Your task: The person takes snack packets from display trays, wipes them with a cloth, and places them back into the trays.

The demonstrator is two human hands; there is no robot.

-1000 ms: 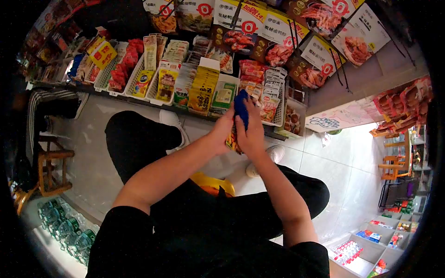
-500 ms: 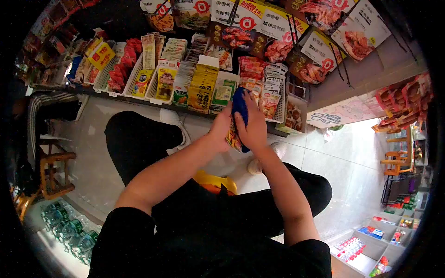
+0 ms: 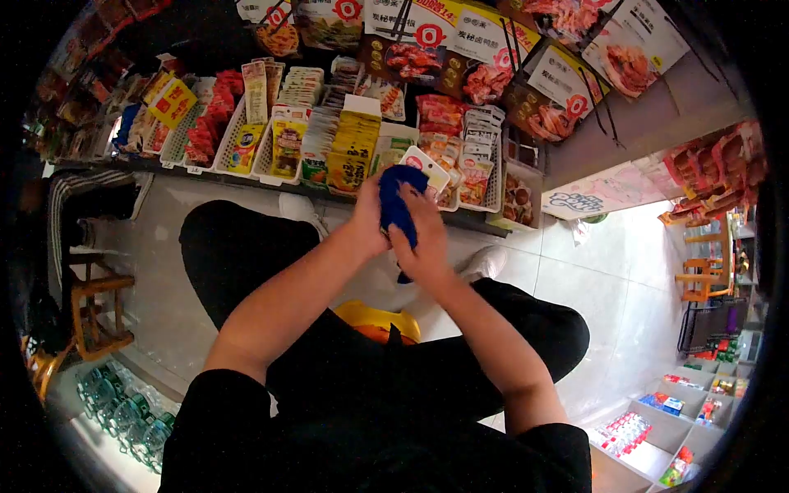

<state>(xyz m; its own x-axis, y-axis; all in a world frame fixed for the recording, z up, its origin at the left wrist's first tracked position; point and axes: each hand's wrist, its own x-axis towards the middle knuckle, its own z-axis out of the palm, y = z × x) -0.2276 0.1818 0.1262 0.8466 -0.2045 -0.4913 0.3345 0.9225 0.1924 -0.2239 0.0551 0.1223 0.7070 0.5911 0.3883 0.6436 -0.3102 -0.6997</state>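
Between my hands, in front of the snack shelf, is a dark blue cloth (image 3: pixel 399 201). My left hand (image 3: pixel 369 218) grips a packet from its left side; most of the packet lies under the cloth, and its pale top with a hang hole (image 3: pixel 427 168) sticks out at the upper right. My right hand (image 3: pixel 422 238) holds the cloth against the packet, its fingers bent over the blue fabric. Just beyond the hands stand a yellow box of packets (image 3: pixel 353 152) and a white basket of snack bags (image 3: pixel 495 185).
More baskets with red packets (image 3: pixel 215 115) and yellow packets (image 3: pixel 288 148) line the shelf to the left. Large snack bags (image 3: pixel 485 62) hang above. A yellow stool (image 3: pixel 374 320) is between my legs. Bottled water (image 3: pixel 123 411) stands at the lower left.
Both hands have moved slightly left with the cloth and packet. The packet's pale top now shows above the cloth, while its colourful lower part is no longer visible.
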